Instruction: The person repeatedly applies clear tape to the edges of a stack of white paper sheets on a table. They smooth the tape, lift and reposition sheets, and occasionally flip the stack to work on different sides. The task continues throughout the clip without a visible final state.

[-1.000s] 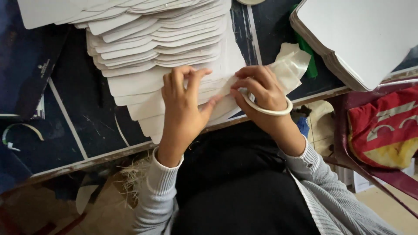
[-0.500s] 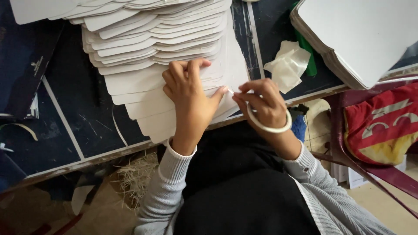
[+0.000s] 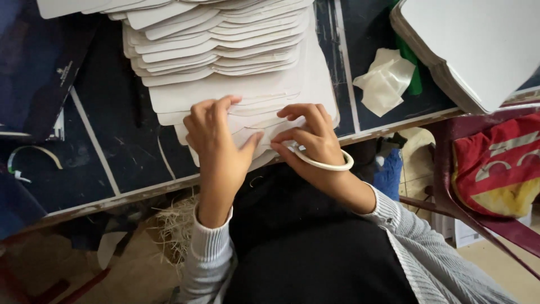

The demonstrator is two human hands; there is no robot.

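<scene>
At frame centre, left hand (image 3: 216, 135): flat, open, pressing the white card stack (image 3: 225, 62).
Right hand (image 3: 312, 138): fingertips pinching one card's edge; white bangle (image 3: 326, 164) at wrist.

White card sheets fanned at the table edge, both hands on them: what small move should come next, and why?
Probably slide the nearest sheet free toward the body. The left hand lies flat on the fanned stack of white shaped card sheets, pinning it, while the right hand, with a white ring-shaped band at its heel, has fingertips curled on the lowest sheet's edge at the dark table rim.
</scene>
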